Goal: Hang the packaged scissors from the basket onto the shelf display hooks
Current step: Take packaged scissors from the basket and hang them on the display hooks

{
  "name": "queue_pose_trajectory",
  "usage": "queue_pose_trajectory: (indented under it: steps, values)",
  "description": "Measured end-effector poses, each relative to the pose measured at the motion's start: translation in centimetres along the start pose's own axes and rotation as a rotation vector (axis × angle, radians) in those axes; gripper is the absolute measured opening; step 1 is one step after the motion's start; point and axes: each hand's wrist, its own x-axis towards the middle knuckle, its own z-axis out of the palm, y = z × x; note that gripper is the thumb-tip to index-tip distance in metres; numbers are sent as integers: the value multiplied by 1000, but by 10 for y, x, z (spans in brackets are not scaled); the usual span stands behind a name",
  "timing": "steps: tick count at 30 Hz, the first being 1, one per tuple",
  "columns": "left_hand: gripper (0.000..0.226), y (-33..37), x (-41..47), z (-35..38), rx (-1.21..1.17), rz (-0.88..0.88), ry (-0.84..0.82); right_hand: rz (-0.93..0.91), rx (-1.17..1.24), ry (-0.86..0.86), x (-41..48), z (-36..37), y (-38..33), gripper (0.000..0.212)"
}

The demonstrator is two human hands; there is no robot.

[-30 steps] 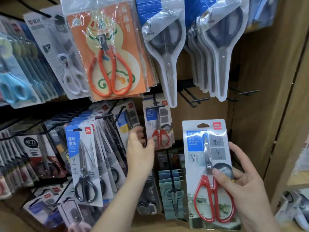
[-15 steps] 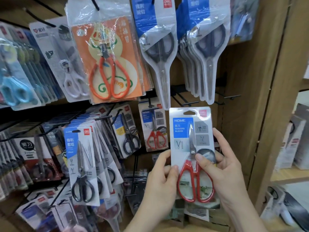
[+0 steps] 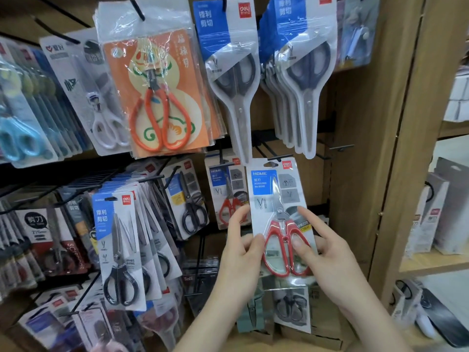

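I hold a packaged pair of red-handled scissors (image 3: pixel 275 199) upright in front of the shelf. My left hand (image 3: pixel 241 247) grips the package's left edge and my right hand (image 3: pixel 327 255) grips its right side, thumb on the red handles. The hang hole at the package's top sits right at the tip of a black display hook (image 3: pixel 279 158); whether the hook passes through it I cannot tell. A matching red-handled package (image 3: pixel 225 191) hangs just left on the neighbouring hook. The basket is out of view.
Many packaged scissors hang around: orange-handled ones (image 3: pixel 157 97) and grey-handled ones (image 3: pixel 236 72) above, black-handled ones (image 3: pixel 119 247) at lower left. A bare hook (image 3: pixel 341 148) juts out at the right. A wooden shelf post (image 3: pixel 396 148) stands to the right.
The package has been raised from lower right up to the hook. My left hand came off the hanging packages and took the package's left edge.
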Motion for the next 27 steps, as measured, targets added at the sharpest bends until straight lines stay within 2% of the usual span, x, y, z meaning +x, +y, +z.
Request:
queue_pose_trajectory:
  steps: [3, 5, 8, 10, 14, 18, 22, 25, 27]
  values:
    - [67, -9, -3, -7, 89, -23, -33, 8, -51, 44, 14, 6, 5, 54]
    - [65, -14, 0, -10, 178, -24, -58, 27, -87, 41, 20, 8, 10, 54]
    - [67, -19, 12, -12, 243, 0, -32, 160, -22, -46, 20, 2, 20, 61]
    - [67, -22, 22, -12, 256, 8, -24, 250, 2, -82, 17, -2, 25, 56]
    - [50, -36, 39, -15, 345, -47, -20, 251, 20, 112, 33, 2, 38, 26]
    - [42, -52, 18, -33, 448, -106, -40, 234, 71, 237, 65, 8, 44, 17]
    - [46, -70, -12, -52, 531, -159, -32, 275, 132, 302, 89, 18, 52, 38]
    - [46, -71, -28, -63, 502, -213, 4, 345, 114, 309, 86, 21, 61, 64]
    - [46, -65, -40, -72, 447, -215, 47, 386, 71, 301, 74, 25, 62, 70]
